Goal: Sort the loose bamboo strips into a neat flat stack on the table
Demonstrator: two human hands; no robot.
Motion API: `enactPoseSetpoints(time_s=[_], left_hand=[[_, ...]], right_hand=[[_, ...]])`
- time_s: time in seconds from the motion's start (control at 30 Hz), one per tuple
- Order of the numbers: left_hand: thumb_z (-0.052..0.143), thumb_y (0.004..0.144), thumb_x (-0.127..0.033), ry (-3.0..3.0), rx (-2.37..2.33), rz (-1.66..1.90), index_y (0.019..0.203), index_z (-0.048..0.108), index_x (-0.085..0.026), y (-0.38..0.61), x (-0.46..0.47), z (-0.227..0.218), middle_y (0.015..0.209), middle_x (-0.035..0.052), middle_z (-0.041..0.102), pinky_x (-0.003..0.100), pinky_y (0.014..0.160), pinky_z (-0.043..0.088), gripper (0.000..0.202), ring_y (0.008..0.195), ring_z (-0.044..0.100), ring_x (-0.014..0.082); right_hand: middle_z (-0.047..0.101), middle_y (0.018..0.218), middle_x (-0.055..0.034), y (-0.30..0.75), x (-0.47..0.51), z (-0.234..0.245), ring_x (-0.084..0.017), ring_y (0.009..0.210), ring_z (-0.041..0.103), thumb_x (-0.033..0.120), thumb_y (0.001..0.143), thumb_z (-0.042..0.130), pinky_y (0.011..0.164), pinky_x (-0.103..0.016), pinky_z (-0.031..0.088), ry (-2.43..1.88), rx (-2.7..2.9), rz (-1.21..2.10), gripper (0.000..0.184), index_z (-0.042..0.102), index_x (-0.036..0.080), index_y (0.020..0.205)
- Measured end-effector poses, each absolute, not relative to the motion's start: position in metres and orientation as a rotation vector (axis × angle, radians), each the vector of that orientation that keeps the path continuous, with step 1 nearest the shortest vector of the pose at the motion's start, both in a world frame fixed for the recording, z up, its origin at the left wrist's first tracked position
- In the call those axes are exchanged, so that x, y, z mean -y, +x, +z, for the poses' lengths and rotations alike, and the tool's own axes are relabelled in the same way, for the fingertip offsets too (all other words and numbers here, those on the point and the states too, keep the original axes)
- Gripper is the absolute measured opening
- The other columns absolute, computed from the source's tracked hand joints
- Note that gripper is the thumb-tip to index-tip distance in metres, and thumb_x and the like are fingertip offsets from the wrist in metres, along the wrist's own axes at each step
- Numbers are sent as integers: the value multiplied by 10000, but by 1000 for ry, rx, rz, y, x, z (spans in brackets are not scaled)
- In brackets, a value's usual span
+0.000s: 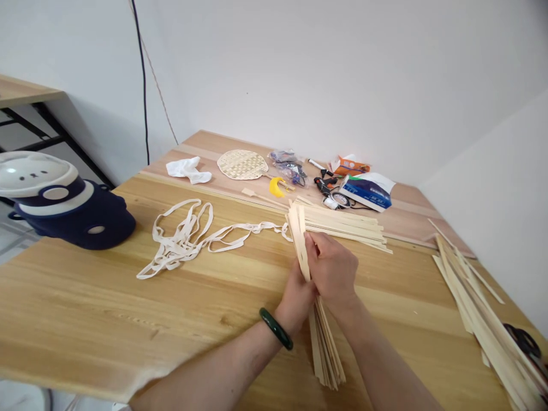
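Observation:
Both my hands grip one bundle of thin bamboo strips [299,234] above the wooden table [107,319]. My right hand [334,271] wraps over the bundle's middle from the right. My left hand [295,297], with a green bangle on its wrist, holds the same bundle from the left and beneath. The strips fan out past my fingers at the top and run down towards me to about [327,359]. Another stack of bamboo strips [346,225] lies flat just behind my hands.
A tangle of cream cloth tape [184,240] lies to the left. A navy and white helmet-like thing [64,200] sits at the far left. A woven fan [242,164], white cloth [188,169], tissue packs and small tools line the back. More strips [479,308] lie right.

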State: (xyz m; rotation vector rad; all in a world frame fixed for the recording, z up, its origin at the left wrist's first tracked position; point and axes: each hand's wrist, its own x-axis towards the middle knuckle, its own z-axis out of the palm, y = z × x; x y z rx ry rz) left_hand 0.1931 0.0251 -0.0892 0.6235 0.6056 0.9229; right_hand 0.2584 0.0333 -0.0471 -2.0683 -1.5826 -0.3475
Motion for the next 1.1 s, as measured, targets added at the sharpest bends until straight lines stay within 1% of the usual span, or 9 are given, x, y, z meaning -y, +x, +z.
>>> enactPoseSetpoints(time_s=[0.1, 0.2, 0.27, 0.37, 0.53, 0.6, 0.73, 0.97, 1.1], left_hand=[[834, 620, -256, 624, -577, 876, 924, 646, -156, 187, -22, -86, 762, 15, 629, 253, 626, 488, 372, 674, 549, 134], [801, 636, -253, 573, -563, 820, 976, 626, -150, 186, -21, -84, 625, -42, 533, 267, 592, 504, 396, 560, 477, 101], [767, 653, -275, 511, -564, 793, 1024, 606, -151, 187, -21, -85, 643, -42, 537, 293, 616, 532, 423, 561, 483, 102], [723, 685, -324, 429, -571, 768, 1043, 591, -148, 187, -24, -87, 714, -14, 580, 312, 632, 553, 420, 582, 518, 108], [725, 689, -287, 389, -591, 753, 822, 602, -137, 187, -28, -90, 717, 14, 606, 327, 696, 573, 235, 607, 568, 119], [736, 688, -263, 392, -601, 751, 745, 593, -136, 187, -28, -92, 695, 18, 607, 328, 722, 573, 200, 620, 589, 127], [756, 688, -236, 408, -608, 747, 724, 602, -138, 187, -29, -94, 667, 17, 621, 328, 755, 567, 187, 633, 623, 139], [777, 698, -188, 418, -638, 797, 736, 643, -111, 185, -34, -95, 696, 42, 671, 318, 788, 563, 160, 671, 666, 150], [725, 745, -139, 392, -659, 809, 723, 642, -90, 184, -38, -94, 688, 55, 661, 321, 771, 586, 99, 667, 664, 152]], right_hand=[[712, 686, -12, 272, -31, -44, -137, 627, 590, 340, 926, 539, 578, -255, 298, -2149, 1381, -163, 290, 727, 219, 741], [704, 643, -8, 287, -27, -41, -126, 526, 559, 456, 925, 511, 578, -255, 368, -2053, 1175, 163, 377, 716, 215, 720], [701, 631, -11, 297, -24, -41, -115, 461, 529, 570, 891, 521, 551, -259, 408, -1931, 1068, 333, 449, 705, 201, 712], [684, 592, -25, 306, -18, -44, -106, 398, 500, 686, 782, 604, 467, -258, 404, -1818, 938, 436, 529, 690, 172, 694], [731, 662, -68, 312, -3, -50, -119, 410, 580, 645, 683, 732, 369, -219, 362, -1575, 678, 597, 506, 696, 144, 745], [724, 633, -62, 312, 6, -49, -130, 433, 609, 601, 633, 787, 385, -215, 411, -1481, 579, 709, 481, 706, 140, 748], [695, 559, -41, 313, 26, -47, -154, 453, 637, 554, 539, 858, 435, -238, 500, -1428, 490, 864, 479, 721, 140, 737], [675, 535, -37, 310, 72, -47, -146, 415, 611, 574, 551, 861, 429, -244, 504, -1547, 450, 912, 498, 724, 136, 745], [664, 534, -34, 323, 127, -41, -155, 416, 605, 612, 627, 807, 428, -253, 490, -1702, 462, 966, 512, 718, 140, 805]])
